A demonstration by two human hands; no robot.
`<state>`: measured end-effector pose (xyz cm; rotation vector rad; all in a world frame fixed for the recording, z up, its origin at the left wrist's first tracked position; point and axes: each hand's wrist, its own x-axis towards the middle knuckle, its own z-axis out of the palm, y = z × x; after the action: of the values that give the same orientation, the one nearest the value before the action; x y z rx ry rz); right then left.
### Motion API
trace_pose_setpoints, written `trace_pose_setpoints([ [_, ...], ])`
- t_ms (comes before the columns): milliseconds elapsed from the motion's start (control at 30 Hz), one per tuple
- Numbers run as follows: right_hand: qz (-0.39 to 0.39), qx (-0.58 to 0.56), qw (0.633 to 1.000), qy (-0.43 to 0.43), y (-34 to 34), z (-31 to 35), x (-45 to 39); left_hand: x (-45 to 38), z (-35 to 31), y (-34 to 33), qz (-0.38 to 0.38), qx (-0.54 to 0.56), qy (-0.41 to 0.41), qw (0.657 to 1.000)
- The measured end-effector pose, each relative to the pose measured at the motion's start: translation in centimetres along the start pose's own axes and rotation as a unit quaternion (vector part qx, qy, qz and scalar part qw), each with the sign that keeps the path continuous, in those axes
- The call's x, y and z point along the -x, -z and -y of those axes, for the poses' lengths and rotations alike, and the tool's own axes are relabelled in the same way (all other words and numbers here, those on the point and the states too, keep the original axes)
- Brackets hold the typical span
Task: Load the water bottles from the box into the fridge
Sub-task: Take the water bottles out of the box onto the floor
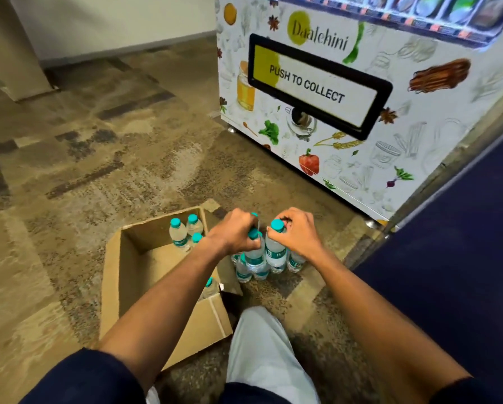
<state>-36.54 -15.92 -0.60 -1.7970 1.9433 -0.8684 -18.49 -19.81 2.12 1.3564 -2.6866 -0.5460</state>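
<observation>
An open cardboard box (127, 275) stands on the carpet, with three teal-capped water bottles (178, 233) in its far corner and another bottle (209, 288) near its right wall. To the right of the box a cluster of several bottles (244, 271) stands on the floor. My left hand (235, 233) grips bottles by their necks above this cluster, one bottle (256, 253) hanging below it. My right hand (298, 233) holds other bottles the same way, one bottle (275, 253) plainly visible under it. The fridge itself is not clearly in view.
A white vending machine (361, 135) with a "PUSH TO COLLECT" flap stands just behind the bottles. A dark blue panel (463, 243) with a metal edge, possibly a door, fills the right side. My leg in light trousers (262, 345) is below. Patterned carpet (84, 156) spreads to the left.
</observation>
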Motion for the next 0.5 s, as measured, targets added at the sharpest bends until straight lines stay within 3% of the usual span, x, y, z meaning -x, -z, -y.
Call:
trace_pose_setpoints([
  [167, 0.029, 0.003, 0.999, -0.035, -1.4, -4.2, 2.4, -1.0, -1.9, -4.6, 0.066, -0.02, -0.009, 0.998],
  [500, 0.069, -0.002, 0.99, -0.123, -7.5, -9.6, 4.7, -1.0, -0.5, -12.4, 0.125, -0.098, 0.031, 0.987],
])
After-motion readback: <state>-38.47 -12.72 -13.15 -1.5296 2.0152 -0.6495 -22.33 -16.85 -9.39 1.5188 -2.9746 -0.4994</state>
